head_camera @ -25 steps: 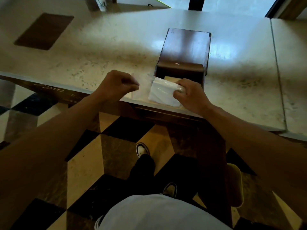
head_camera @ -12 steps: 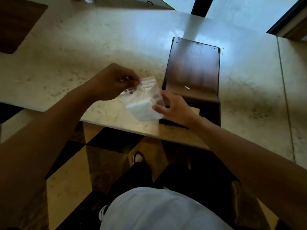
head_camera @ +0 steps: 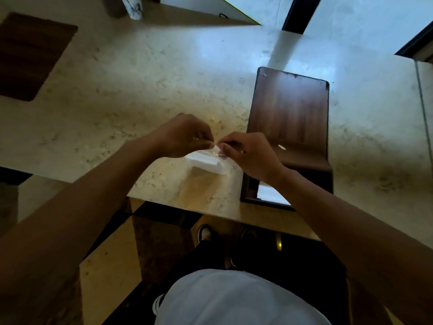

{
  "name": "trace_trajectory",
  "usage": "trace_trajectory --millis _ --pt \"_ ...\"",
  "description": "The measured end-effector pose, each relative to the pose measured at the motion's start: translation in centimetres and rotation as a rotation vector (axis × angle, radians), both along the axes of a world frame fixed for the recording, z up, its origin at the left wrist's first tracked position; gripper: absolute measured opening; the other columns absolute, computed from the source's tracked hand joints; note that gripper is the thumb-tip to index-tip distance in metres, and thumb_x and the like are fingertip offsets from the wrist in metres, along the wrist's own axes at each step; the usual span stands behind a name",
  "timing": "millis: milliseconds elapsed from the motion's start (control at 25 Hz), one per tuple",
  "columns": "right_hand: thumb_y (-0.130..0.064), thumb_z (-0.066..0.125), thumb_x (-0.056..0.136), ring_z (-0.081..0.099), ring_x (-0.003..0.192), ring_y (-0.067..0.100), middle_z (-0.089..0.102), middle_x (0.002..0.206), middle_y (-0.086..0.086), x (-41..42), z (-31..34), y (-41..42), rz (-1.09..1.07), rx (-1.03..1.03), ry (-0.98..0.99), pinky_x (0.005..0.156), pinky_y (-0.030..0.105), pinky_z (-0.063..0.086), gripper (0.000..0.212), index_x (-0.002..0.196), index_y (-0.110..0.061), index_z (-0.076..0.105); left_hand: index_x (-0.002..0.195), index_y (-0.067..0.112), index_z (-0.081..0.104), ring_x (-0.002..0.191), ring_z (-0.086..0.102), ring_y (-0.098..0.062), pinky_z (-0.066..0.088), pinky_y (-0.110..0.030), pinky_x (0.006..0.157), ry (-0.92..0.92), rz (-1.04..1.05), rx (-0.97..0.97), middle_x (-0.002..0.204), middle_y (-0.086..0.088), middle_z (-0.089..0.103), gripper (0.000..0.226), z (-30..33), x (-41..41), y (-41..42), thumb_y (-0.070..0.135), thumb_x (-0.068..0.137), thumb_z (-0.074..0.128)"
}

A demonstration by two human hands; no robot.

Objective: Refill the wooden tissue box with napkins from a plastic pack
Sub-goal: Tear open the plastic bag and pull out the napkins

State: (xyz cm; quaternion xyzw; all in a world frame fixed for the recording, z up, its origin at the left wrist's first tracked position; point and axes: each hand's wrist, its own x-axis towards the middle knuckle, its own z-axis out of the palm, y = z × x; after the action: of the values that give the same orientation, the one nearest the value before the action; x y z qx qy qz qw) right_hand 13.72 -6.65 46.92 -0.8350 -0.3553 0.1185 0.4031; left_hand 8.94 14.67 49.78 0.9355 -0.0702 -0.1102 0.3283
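Observation:
A clear plastic pack with white napkins inside hangs just above the marble table. My left hand pinches the pack's top edge from the left, and my right hand pinches the same edge from the right, fingertips almost touching. To the right stands the dark wooden tissue box, lid closed on top. Its near end is open, with a white napkin showing inside, partly hidden by my right forearm.
A dark wooden inlay sits in the tabletop at far left. The table's front edge runs just below the pack; beneath it are a checkered floor and my feet. A glass seam splits the table at right.
My right hand has left the pack's lower side and come up to its top edge beside the left hand. The pack has shifted right and lower, closer to the table.

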Motion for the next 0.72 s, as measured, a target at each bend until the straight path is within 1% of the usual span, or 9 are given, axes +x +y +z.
trace_trajectory --millis 120,240,320,400,440,480,560,600,720 --pt "-0.016 0.069 0.094 0.074 0.08 0.012 0.079 0.093 0.002 0.2 -0.1 -0.2 -0.024 -0.008 0.051 0.077 0.035 0.061 0.014 0.104 -0.01 0.077 0.094 0.017 0.075 0.088 0.066 -0.015 0.056 -0.027 0.074 -0.016 0.058 -0.005 0.095 0.001 0.068 0.013 -0.2 -0.1 -0.1 0.023 0.084 0.078" --pt "-0.017 0.07 0.093 0.073 0.079 0.007 0.076 0.089 -0.003 0.0 -0.3 -0.6 -0.129 0.01 0.174 0.076 0.026 0.06 0.011 0.1 -0.01 0.076 0.105 0.016 0.07 0.104 0.053 -0.022 0.046 -0.034 0.087 -0.199 0.264 0.144 0.112 -0.008 0.058 0.031 -1.1 -1.1 -0.9 0.029 0.08 0.081" --pt "-0.016 0.071 0.093 0.075 0.076 0.01 0.077 0.087 0.0 -0.1 -0.4 -0.5 -0.231 0.07 0.312 0.073 0.025 0.061 0.009 0.097 -0.01 0.076 0.099 0.01 0.065 0.097 0.048 -0.024 0.042 -0.035 0.083 -0.384 0.522 0.182 0.106 -0.012 0.054 0.031 -1.3 -1.9 -2.1 0.028 0.079 0.08" --pt "-0.014 0.07 0.094 0.077 0.075 0.016 0.078 0.086 0.006 -0.2 -0.5 -0.3 -0.326 0.175 0.525 0.07 0.029 0.062 0.008 0.096 -0.008 0.075 0.085 0.009 0.058 0.08 0.047 -0.018 0.04 -0.029 0.07 -0.435 0.743 0.097 0.088 -0.006 0.053 0.024 -1.3 -2.5 -3.4 0.028 0.083 0.073" --pt "-0.013 0.069 0.094 0.078 0.075 0.019 0.078 0.086 0.008 -0.3 -0.4 -0.2 -0.347 0.219 0.614 0.07 0.031 0.063 0.008 0.097 -0.007 0.074 0.079 0.009 0.055 0.069 0.047 -0.015 0.039 -0.027 0.064 -0.368 0.823 0.016 0.078 -0.004 0.053 0.026 -1.4 -2.6 -3.9 0.031 0.085 0.07" --pt "-0.012 0.068 0.095 0.078 0.076 0.021 0.079 0.086 0.009 -0.5 -0.4 -0.1 -0.35 0.242 0.674 0.07 0.032 0.063 0.008 0.096 -0.007 0.074 0.076 0.006 0.056 0.061 0.048 -0.013 0.04 -0.027 0.059 -0.244 0.875 -0.084 0.07 -0.005 0.055 0.033 -1.5 -2.7 -4.4 0.036 0.088 0.066" --pt "-0.011 0.068 0.094 0.078 0.076 0.023 0.079 0.085 0.007 -0.8 -0.5 -0.2 -0.312 0.237 0.714 0.069 0.033 0.063 0.007 0.097 -0.007 0.074 0.079 0.001 0.063 0.055 0.057 -0.015 0.045 -0.03 0.058 0.02 0.89 -0.299 0.066 -0.011 0.065 0.046 -1.7 -2.8 -5.0 0.044 0.092 0.061" --pt "-0.01 0.068 0.094 0.078 0.077 0.024 0.079 0.084 0.008 -0.9 -0.5 -0.2 -0.275 0.231 0.72 0.07 0.033 0.063 0.008 0.099 -0.007 0.074 0.081 0.002 0.067 0.054 0.062 -0.015 0.047 -0.03 0.058 0.099 0.877 -0.377 0.067 -0.01 0.069 0.046 -1.8 -2.9 -5.3 0.045 0.094 0.059" --pt "-0.011 0.065 0.096 0.078 0.079 0.025 0.08 0.086 0.009 -1.0 -0.4 -0.3 -0.179 0.235 0.756 0.073 0.032 0.063 0.012 0.102 -0.013 0.075 0.085 0.01 0.07 0.059 0.068 -0.015 0.052 -0.032 0.059 0.177 0.858 -0.479 0.072 -0.006 0.073 0.031 -2.2 -3.2 -6.2 0.037 0.096 0.059"
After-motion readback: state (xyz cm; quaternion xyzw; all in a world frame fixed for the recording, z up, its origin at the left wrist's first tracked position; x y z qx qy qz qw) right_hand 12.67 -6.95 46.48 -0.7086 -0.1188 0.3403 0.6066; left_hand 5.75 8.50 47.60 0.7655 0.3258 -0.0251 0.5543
